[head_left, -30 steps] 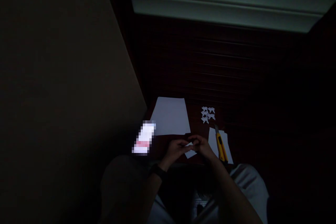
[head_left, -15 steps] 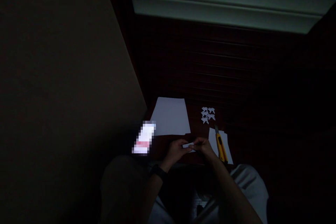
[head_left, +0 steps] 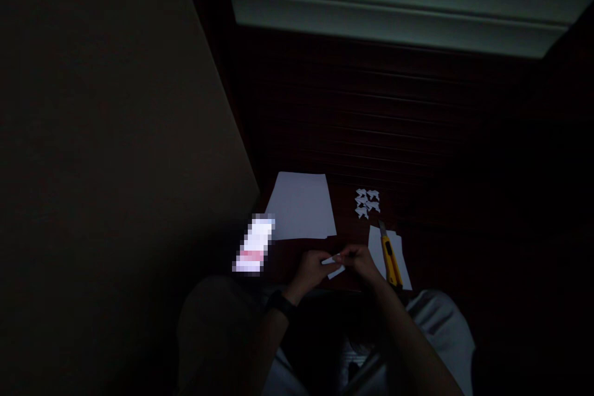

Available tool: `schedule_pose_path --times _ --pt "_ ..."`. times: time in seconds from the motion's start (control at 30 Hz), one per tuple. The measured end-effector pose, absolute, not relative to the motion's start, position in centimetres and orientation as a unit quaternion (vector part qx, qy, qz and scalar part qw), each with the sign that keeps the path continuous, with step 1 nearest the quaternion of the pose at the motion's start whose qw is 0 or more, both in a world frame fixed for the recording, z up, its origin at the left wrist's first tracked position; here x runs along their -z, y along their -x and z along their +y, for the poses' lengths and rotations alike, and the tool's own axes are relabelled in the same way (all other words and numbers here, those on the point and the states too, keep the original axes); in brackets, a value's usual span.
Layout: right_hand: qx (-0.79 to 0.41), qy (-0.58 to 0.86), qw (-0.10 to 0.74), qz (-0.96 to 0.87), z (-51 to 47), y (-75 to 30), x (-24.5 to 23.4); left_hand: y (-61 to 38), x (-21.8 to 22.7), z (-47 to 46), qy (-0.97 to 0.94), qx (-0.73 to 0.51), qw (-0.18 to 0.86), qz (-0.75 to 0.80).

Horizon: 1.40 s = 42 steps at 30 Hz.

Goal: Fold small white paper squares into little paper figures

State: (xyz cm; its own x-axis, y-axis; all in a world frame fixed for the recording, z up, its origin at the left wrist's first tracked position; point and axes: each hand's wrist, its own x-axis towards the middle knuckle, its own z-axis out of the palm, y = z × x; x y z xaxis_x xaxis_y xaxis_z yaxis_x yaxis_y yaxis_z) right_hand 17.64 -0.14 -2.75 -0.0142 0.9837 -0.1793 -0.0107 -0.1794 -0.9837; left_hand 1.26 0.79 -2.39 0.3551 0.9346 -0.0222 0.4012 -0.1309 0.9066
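Note:
A small piece of white paper [head_left: 335, 271] is held between my two hands over the front of the dark table. My left hand [head_left: 314, 269] pinches its left side, with a dark band on the wrist. On the far right edge of the paper, my right hand [head_left: 358, 260] has its thumb and fingers closed. The fingers cover part of the paper, so its folds are hard to make out. Just right of my right hand, a yellow utility knife [head_left: 392, 262] lies with its blade out on some white paper sheets [head_left: 377, 247].
Larger white sheets [head_left: 301, 205] lie at the back left, beside a lit, pixelated phone-like screen [head_left: 254, 246]. Several small folded paper pieces [head_left: 362, 201] sit together at the back right. A wall [head_left: 139, 136] rises on the left; light slats [head_left: 394, 18] hang beyond.
The paper has tilted between my hands, and more of its lower part shows below the fingers. My right hand has shifted slightly; the other things stay put.

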Motion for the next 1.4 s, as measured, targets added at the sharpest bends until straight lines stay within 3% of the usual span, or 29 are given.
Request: schedule_pose_path --times 1.4 --pt "-0.519 0.544 0.434 -0.497 0.0 -17.6 2.3 -0.9 1.9 1.0 -0.632 -0.314 0.508 0.493"
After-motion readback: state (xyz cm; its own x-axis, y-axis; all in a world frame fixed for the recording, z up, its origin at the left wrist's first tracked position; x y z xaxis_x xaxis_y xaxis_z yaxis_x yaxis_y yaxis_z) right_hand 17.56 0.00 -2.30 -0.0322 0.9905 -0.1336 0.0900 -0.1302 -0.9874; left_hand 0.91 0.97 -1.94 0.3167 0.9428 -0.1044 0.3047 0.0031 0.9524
